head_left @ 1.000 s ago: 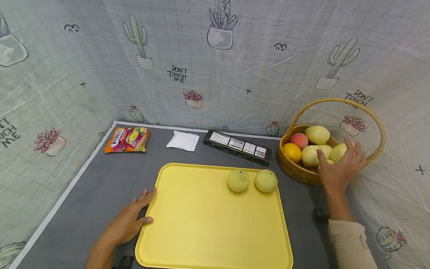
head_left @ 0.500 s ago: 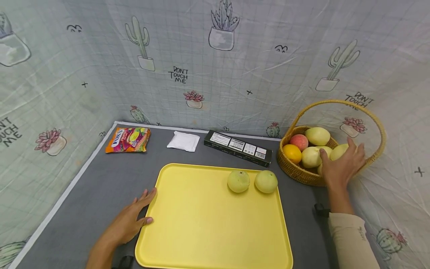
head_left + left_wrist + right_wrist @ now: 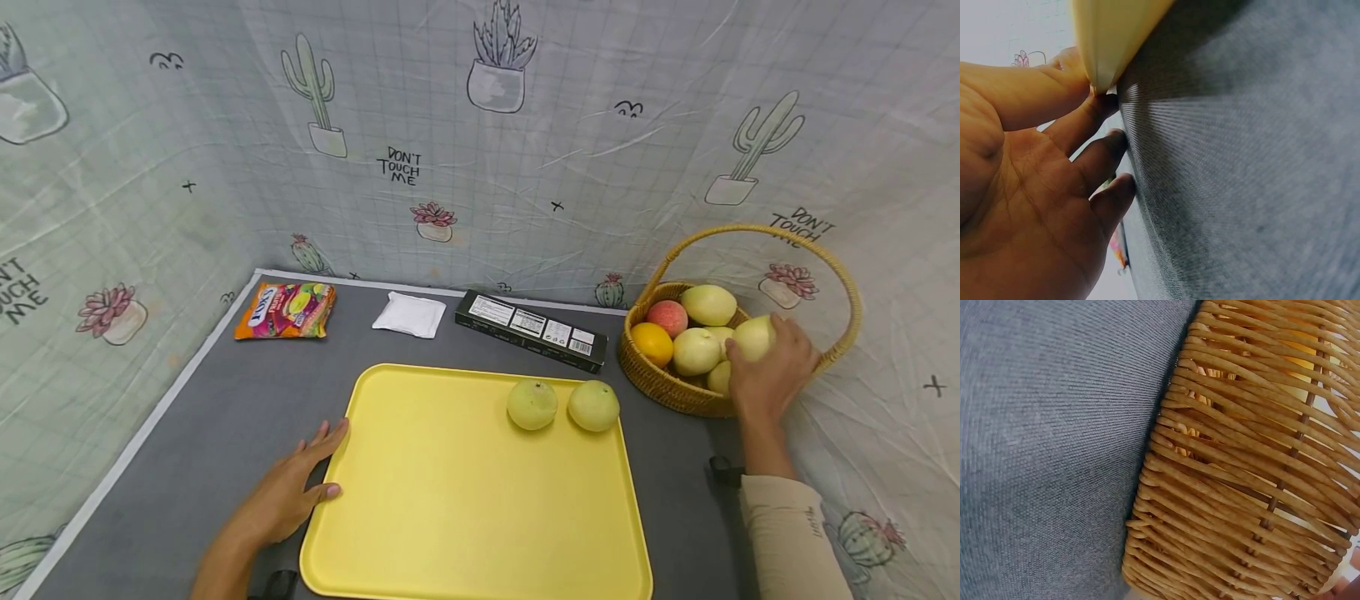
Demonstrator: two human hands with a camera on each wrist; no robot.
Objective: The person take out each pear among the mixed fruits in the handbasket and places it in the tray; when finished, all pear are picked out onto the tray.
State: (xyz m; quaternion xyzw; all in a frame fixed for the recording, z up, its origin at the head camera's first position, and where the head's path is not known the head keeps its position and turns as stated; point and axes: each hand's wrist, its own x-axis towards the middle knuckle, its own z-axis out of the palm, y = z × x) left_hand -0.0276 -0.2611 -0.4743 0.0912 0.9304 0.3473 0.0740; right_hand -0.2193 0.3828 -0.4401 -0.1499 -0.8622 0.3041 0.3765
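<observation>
At left, left hand point(image 3: 281, 497) spread at rim of yellow tray point(image 3: 480, 500); on tray, two round fruits point(image 3: 532, 405). Farther right, smooth pale-green fruit point(image 3: 752, 337), pinched in right hand point(image 3: 776, 375) at wicker basket point(image 3: 663, 388). Palm only in left wrist view; in right wrist view, mostly basket weave. Fruit's right side hidden by fingers point(image 3: 791, 337).

Pale cloth point(image 3: 525, 162) hangs in front of me and on my left and right, closing in 3 sides of my dark grey tabletop point(image 3: 187, 433). I see a faint grid printed on it, with potted cacti point(image 3: 763, 137), pink succulents point(image 3: 433, 217), small crosses point(image 3: 557, 206) and the words "DON'T TOUCH ME" point(image 3: 400, 165). Creases run through it. A white strip point(image 3: 94, 500) edges the tabletop's far and left sides; up close, my wrist views show fine ribbing. The light is soft, greener on my left.
</observation>
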